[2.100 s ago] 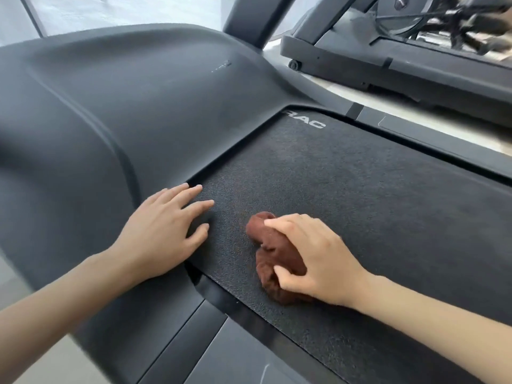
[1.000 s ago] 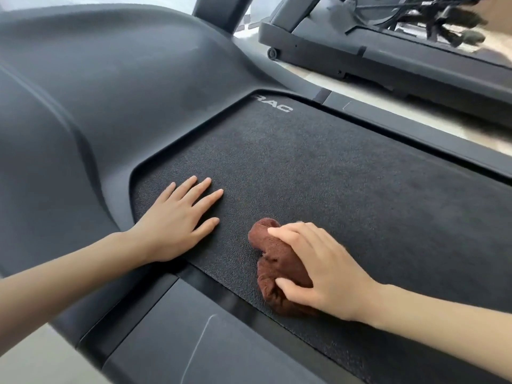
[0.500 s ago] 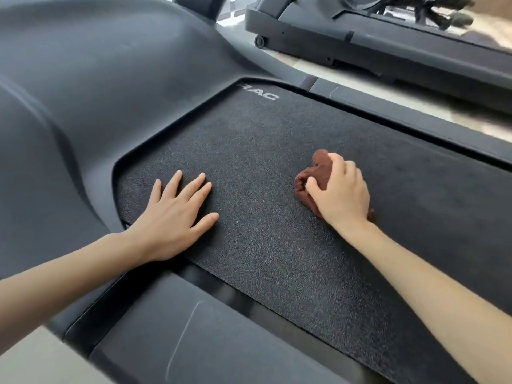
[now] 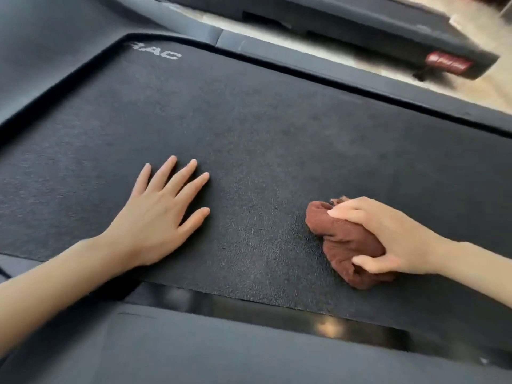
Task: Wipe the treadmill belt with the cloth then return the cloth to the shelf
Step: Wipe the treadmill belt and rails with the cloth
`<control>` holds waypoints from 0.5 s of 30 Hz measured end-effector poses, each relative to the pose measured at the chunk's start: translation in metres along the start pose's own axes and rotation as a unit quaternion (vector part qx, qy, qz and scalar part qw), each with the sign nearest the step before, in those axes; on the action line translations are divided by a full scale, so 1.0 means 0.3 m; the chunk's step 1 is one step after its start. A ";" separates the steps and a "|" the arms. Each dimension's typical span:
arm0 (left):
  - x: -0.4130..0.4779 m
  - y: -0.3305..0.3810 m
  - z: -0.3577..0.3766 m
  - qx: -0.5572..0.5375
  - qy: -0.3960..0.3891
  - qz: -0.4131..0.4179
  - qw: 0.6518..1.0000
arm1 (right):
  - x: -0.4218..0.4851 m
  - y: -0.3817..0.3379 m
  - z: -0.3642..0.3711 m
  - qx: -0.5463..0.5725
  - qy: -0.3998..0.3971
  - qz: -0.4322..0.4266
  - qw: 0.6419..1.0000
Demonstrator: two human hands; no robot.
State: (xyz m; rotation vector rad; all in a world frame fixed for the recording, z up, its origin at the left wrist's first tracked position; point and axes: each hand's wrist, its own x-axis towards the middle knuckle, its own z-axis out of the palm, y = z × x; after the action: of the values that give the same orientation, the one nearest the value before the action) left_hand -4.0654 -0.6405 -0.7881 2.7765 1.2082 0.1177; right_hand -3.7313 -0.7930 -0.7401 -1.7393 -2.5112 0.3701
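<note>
The right hand (image 4: 388,234) is curled over a bunched brown cloth (image 4: 346,245), fingers across its top and thumb pinching its near side, pressing it onto the treadmill belt (image 4: 277,128) at the near right. The left hand (image 4: 160,217) lies flat on the belt to the left, fingers spread, palm down, holding nothing. White lettering (image 4: 158,52) marks the belt's far left corner.

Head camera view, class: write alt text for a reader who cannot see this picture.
A right hand grips a bunched reddish-brown cloth pressed on a dark textured treadmill belt. The left hand lies flat on the belt, fingers spread, apart from the cloth. A second dark treadmill stands beyond.
</note>
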 end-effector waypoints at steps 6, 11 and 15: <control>0.000 0.008 -0.003 -0.003 0.017 0.002 1.000 | -0.008 0.179 0.003 0.019 0.212 0.317 0.924; 0.001 0.005 -0.009 -0.013 0.018 0.000 1.000 | 0.289 0.061 0.070 -0.001 0.316 0.436 0.843; -0.004 0.004 -0.007 -0.008 0.021 -0.008 1.000 | 0.368 -0.099 0.100 0.012 0.269 0.264 0.926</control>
State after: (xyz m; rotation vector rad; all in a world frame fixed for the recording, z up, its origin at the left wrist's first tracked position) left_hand -4.0656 -0.6422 -0.7859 2.7627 1.2336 0.1848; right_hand -3.8038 -0.7051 -0.7716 -2.1254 -1.6460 -0.0606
